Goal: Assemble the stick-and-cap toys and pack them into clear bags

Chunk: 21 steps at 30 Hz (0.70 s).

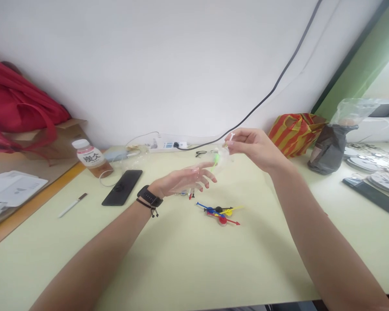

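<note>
Four spinner arrows, a blue arrow (209, 210), a black arrow (218, 209), a yellow arrow (228, 212) and a red arrow (222, 220), lie out in a loose, overlapping heap around the middle of the surface (188, 263), somewhat nearer its far edge than its near one. The handling looks only partly done: a green piece (216, 158) shows between the hands, above the surface, beside or within some clear plastic (224, 159), and is not with the heap. Which of these it is, the blur hides.

The right hand (248, 147) pinches a small white piece (231, 136) between thumb and fingertips. The left hand (189, 177) is loosely open, fingers outstretched; film shows by its palm, but I cannot tell whether it grips it. Beneath it a little red-and-black bit peeks out, partly covered.

Toward the left edge are a phone (122, 187), a pen (73, 205) and a bottle (92, 157). A power strip (168, 146) sits along the far edge, its black cable (272, 88) rising rightward behind the right hand. A striped bag (291, 131) and a grey bag (327, 149) stand at the far right. Nothing appears to block the heap; the left hand and the see-through film mainly obscure the view.
</note>
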Motion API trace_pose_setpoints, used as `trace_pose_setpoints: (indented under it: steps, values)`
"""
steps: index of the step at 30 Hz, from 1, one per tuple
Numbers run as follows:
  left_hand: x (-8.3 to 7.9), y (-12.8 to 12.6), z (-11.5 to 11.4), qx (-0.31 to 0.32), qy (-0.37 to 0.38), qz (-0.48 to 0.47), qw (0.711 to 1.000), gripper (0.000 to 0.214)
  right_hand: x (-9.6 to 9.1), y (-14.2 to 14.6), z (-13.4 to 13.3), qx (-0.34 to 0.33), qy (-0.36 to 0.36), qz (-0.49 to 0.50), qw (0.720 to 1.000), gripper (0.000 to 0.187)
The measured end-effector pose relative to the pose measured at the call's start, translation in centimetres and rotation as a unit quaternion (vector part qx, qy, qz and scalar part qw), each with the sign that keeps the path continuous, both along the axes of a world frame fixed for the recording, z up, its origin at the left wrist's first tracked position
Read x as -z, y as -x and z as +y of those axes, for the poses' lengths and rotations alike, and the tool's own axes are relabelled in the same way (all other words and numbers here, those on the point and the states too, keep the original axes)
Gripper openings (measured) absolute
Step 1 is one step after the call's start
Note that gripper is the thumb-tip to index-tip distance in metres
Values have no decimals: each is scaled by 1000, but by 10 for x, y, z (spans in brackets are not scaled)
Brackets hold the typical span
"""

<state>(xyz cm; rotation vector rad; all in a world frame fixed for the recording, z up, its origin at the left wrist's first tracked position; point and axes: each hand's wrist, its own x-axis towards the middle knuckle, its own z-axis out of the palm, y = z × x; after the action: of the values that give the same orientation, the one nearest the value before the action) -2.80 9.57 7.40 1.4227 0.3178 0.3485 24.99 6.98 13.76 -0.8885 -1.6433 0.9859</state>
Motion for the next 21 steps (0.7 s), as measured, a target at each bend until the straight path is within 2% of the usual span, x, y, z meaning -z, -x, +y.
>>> trace_pose_setpoints:
  steps: [5, 11, 17, 21]
  values:
    - [3, -2, 2, 13, 23, -23, 999, 70, 2, 8, -3, -11, 1, -51, 999, 38]
    - [-1, -5, -1, 18, 25, -2, 1000, 71, 7, 2, 1, 21, 5, -100, 995, 30]
    - [5, -4, 1, 12, 34, 22, 999, 66, 11, 1, 4, 40, -14, -152, 987, 22]
    - [6, -5, 0, 2, 46, 30, 999, 64, 10, 3, 3, 51, -6, -185, 981, 26]
